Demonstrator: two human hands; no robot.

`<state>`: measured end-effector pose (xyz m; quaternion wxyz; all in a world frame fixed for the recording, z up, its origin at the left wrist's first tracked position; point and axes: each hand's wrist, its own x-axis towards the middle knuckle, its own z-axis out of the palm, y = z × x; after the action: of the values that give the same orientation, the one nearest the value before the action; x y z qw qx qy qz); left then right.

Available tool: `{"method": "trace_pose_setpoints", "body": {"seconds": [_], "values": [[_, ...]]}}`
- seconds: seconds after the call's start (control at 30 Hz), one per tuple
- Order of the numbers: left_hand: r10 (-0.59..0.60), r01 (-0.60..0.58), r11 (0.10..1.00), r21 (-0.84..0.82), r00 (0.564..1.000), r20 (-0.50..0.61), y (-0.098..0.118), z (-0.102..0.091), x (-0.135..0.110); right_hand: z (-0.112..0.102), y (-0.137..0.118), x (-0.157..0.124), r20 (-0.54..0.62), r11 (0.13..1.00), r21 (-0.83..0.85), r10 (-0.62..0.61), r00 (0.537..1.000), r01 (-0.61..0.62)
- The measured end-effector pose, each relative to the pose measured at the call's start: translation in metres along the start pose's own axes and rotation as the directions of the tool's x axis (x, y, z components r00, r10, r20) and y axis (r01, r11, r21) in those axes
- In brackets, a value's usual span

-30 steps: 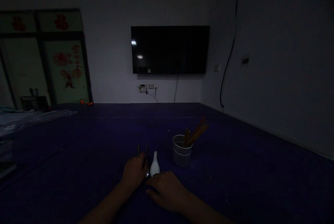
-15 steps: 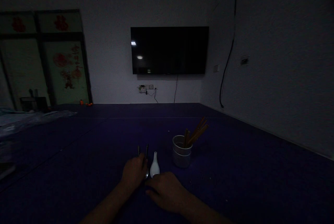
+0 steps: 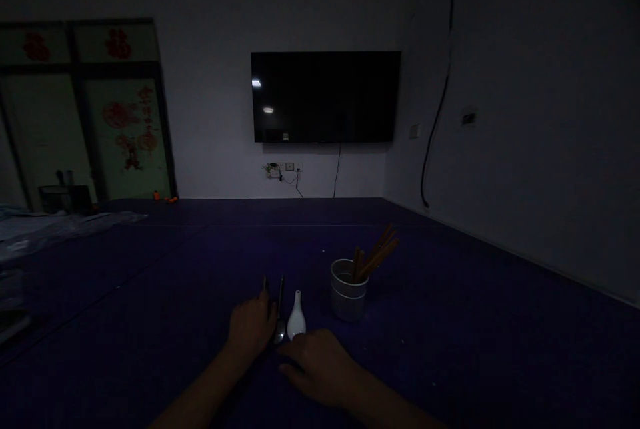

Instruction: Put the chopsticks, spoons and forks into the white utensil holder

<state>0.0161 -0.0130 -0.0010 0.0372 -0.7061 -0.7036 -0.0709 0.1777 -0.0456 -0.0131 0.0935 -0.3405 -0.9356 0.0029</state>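
Note:
The room is very dim. My left hand (image 3: 250,328) lies on the dark blue floor mat (image 3: 150,296), fingers curled down over a thin metal utensil (image 3: 265,281) whose tip pokes out beyond them. Just right of it lie a metal spoon (image 3: 280,312) and a white ceramic spoon (image 3: 296,319), side by side. My right hand (image 3: 316,366) rests palm down with its fingers flat, just behind the white spoon's bowl and apart from it. A metal cup (image 3: 349,297) holding several wooden chopsticks (image 3: 376,254) stands to the right.
A black TV (image 3: 325,96) hangs on the white back wall above sockets (image 3: 284,166). A glass door with red decorations (image 3: 127,129) is at the left. Crumpled plastic sheeting (image 3: 50,226) lies at the far left. A cable (image 3: 440,102) runs down the right wall.
My left hand has slid slightly left, uncovering the bowl of the metal spoon. My right hand has barely moved.

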Motion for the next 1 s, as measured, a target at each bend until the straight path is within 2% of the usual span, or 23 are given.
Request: {"method": "trace_pose_setpoints", "body": {"seconds": [1.0], "values": [[-0.018, 0.02, 0.997, 0.077, 0.999, -0.027, -0.0014, 0.0094, 0.0013, 0.0014, 0.0011, 0.0003, -0.001, 1.0, 0.016, 0.01, 1.0, -0.01]]}}
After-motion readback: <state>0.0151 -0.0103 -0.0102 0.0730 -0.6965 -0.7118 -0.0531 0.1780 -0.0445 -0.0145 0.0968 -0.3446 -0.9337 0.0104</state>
